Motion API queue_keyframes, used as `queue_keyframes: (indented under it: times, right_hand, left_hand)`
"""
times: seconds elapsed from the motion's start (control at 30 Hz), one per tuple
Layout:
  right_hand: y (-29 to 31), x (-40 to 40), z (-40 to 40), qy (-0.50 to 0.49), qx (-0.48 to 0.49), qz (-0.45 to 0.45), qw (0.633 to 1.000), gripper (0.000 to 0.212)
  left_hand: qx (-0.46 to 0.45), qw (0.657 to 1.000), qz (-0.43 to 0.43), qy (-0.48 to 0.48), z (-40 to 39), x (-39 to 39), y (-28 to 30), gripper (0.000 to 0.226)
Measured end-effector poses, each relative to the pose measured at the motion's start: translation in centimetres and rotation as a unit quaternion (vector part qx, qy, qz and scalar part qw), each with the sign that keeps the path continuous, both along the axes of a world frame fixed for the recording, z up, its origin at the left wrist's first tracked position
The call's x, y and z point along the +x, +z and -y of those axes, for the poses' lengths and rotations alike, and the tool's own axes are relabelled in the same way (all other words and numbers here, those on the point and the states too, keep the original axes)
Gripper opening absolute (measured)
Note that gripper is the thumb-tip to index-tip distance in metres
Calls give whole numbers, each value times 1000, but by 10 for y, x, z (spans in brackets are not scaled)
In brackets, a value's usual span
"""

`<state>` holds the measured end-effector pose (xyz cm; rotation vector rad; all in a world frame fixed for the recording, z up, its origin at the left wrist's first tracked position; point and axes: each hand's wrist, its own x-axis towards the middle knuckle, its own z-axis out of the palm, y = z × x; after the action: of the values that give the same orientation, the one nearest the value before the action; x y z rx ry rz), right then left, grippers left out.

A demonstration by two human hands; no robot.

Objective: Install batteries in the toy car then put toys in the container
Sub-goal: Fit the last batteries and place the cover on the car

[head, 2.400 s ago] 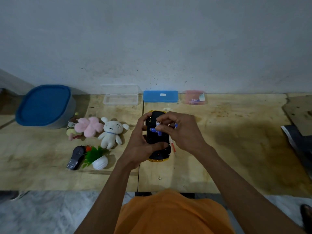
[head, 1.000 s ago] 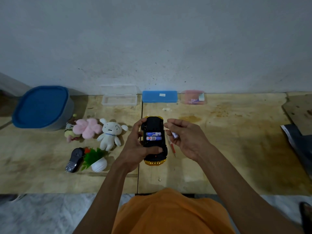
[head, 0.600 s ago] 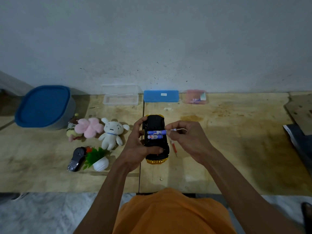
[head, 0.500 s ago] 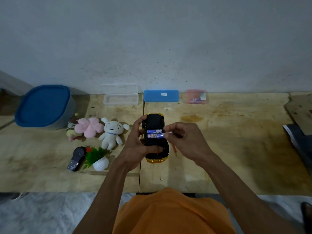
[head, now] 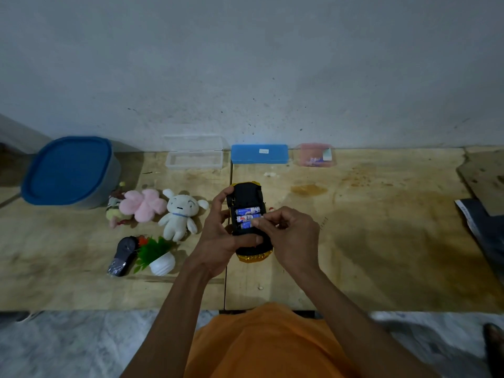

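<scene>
Starting at the far left of the surface [head: 381,241], the container [head: 68,170] sits with its blue lid on, well away from the toy car [head: 249,222]. It looks like light, stiff plastic, and the lid's rim is probably the place to take hold when it comes off. Between the container and the car lie the soft toys: a pink plush flower [head: 143,204] and a white plush bunny [head: 180,216], both surely light and squashy, safe to pinch anywhere on the body. Nearer the person from these are a dark remote [head: 122,255] and a small potted plant [head: 161,257] (better lifted by its white pot than by the leaves).

The left hand [head: 218,241] holds the car belly-up, fingers wrapped round its left side and thumb across the rear, a firm grip on hard, smooth plastic that could slip if squeezed only at the ends. Three batteries [head: 248,218] lie side by side in the open bay; they are small, stiff and slick, likely to roll if dropped. The right hand [head: 291,233], at the car's right edge, has its fingertips curled onto the end of the nearest battery, apparently pressing it home against its spring. The cover is not on the bay yet, and I cannot spot it.
</scene>
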<state>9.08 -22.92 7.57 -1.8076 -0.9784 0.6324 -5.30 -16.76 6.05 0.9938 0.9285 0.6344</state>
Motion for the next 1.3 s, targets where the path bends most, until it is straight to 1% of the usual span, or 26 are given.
queue_keyframes:
  times: [0.07,0.17,0.2,0.3,0.33,0.4,0.53,0.6,0.7,0.77,0.9,1.07,1.2,1.3]
  right_hand:
    - [-4,-3,0,-3,-21,13,1000,19]
    - [-2,-4,-3,39,-56,9,998,19]
    - [0,-2,-5,45,-70,-26,996,18]
    - [3,3,-11,26,-95,-186,978,19]
    - [1,3,-12,16,-97,-213,972,23]
    - [-2,1,-14,2,-99,-231,968,29]
    - [-5,-7,-15,1,-96,-207,974,33]
    - [-5,-14,-14,10,-76,-168,983,31]
    - [-9,-27,-14,43,-42,-75,995,24]
    - [-15,-33,-14,58,-32,-26,997,23]
    - [-27,-52,-13,67,-45,19,997,25]
    - [-34,-71,-1,60,-40,22,997,17]
    - [-41,-56,12,8,-60,9,998,8]
    - [-55,-32,10,-38,-94,7,995,3]
  left_hand:
    - [-1,1000,8,8,1,-1,0,114]
    - [10,1000,8,8,0,-5,1,111]
    - [16,1000,7,3,0,-6,2,111]
    - [14,1000,7,-1,0,-10,0,111]
    - [13,1000,6,-2,0,-12,1,112]
    - [14,1000,0,-6,0,-15,0,112]
    - [7,1000,-7,-19,-1,-25,-5,112]
    - [0,1000,1,-18,-2,-31,-7,112]
    - [-14,1000,10,-23,-5,-41,-8,111]
    - [-11,999,3,-35,-8,-48,-9,113]
    - [-1,998,-23,-59,-15,-65,-15,115]
    - [-36,996,-31,-74,-17,-79,-30,117]
    - [-58,994,-45,-76,-15,-78,-37,114]
    - [-76,994,-49,-66,-17,-74,-45,114]
